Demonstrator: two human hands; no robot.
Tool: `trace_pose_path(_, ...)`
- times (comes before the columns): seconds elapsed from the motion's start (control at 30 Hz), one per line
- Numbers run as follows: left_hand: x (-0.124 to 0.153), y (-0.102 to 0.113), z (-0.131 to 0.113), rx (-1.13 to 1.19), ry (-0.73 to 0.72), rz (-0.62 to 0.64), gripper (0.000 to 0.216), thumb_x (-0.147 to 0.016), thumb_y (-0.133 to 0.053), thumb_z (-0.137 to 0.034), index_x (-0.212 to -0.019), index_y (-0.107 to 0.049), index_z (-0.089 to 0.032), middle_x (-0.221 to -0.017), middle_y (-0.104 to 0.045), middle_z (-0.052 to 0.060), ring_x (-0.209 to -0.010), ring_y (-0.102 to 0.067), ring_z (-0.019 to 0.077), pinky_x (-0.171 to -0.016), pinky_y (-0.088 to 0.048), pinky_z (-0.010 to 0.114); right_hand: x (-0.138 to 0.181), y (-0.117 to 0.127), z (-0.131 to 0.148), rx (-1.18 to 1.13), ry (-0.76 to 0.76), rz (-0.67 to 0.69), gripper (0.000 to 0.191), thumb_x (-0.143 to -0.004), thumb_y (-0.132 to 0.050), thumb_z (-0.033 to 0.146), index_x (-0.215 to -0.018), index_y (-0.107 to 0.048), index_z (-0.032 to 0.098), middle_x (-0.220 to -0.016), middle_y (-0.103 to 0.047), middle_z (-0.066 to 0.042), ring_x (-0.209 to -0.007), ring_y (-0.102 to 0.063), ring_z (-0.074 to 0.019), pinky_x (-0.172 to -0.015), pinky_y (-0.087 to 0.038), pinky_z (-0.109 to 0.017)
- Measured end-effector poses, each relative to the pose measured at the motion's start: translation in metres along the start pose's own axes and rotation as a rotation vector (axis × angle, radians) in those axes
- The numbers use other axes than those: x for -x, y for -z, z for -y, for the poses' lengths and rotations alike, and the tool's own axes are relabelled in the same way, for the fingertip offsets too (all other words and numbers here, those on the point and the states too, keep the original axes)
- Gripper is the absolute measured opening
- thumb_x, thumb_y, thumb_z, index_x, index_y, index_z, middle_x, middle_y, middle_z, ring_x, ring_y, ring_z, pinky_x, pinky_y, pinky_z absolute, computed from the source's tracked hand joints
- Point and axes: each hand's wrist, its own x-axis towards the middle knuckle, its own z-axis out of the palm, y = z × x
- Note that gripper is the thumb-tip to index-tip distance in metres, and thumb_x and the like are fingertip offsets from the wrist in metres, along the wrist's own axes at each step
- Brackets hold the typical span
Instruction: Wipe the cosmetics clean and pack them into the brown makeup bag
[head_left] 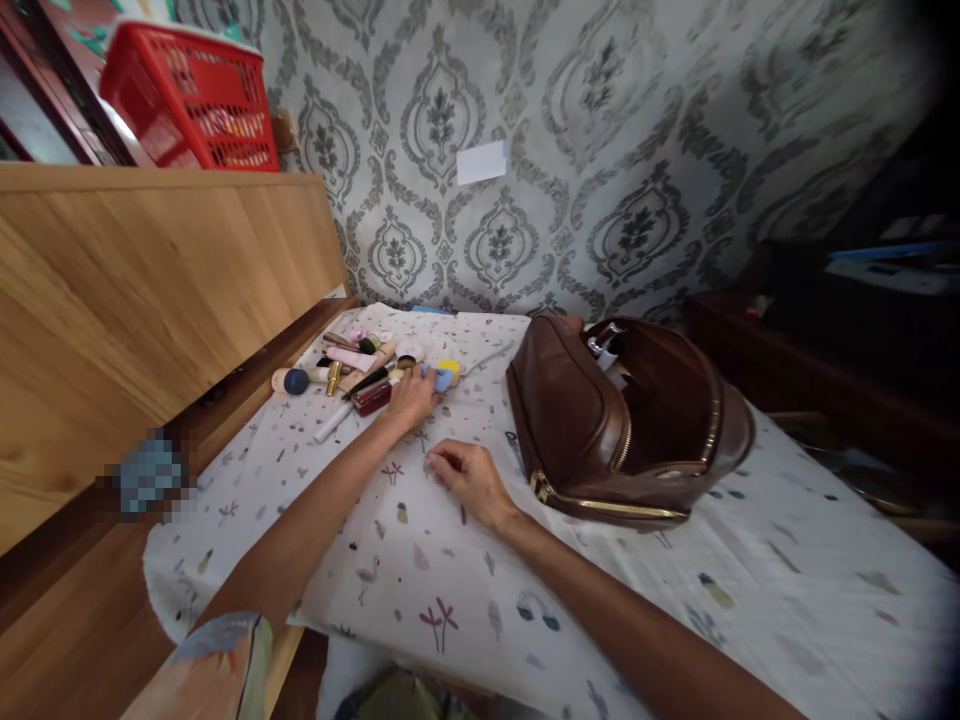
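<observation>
My left hand [415, 398] reaches into a spread of cosmetics, with its fingers closed on a light-blue piece [442, 379] that looks like a makeup sponge. Just beyond lies a yellow piece [451, 366]. Beside that hand are a dark red bottle [372, 398], a black pen-like stick [369, 379], a white tube [333, 423] and a gold lipstick [334, 378]. Farther left are a pink tube [352, 358] and a blue-capped bottle [295, 381]. My right hand [476, 482] hovers near the cloth, thumb and fingertips pinched together; anything between them is too small to name.
To the right, a brown leather bag [574, 400] stands unzipped, with small items inside its opening. Patterned white cloth [420, 560] covers the surface. A wooden cabinet [172, 280] borders the left, carrying a red plastic basket [191, 95]. Patterned wallpaper closes off the back.
</observation>
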Motion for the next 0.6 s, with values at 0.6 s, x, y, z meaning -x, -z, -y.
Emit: trace_pose_path(0.6, 0.017, 0.007, 0.037, 0.988, 0.108, -0.161, 0.031, -0.082, -0.057, -0.03, -0.106, -0.068, -0.013, -0.096, -0.073, 0.007, -0.092, -0.068, 0.0236, -0.082, -0.052, 0.031, -0.01, 0.016, -0.018, 0.082, 0.079, -0.474, 0.032, -0.091, -0.047, 0.027, -0.119, -0.057, 0.017, -0.121, -0.062, -0.015, -0.105, -0.062, -0.0237, -0.082, -0.054, -0.036)
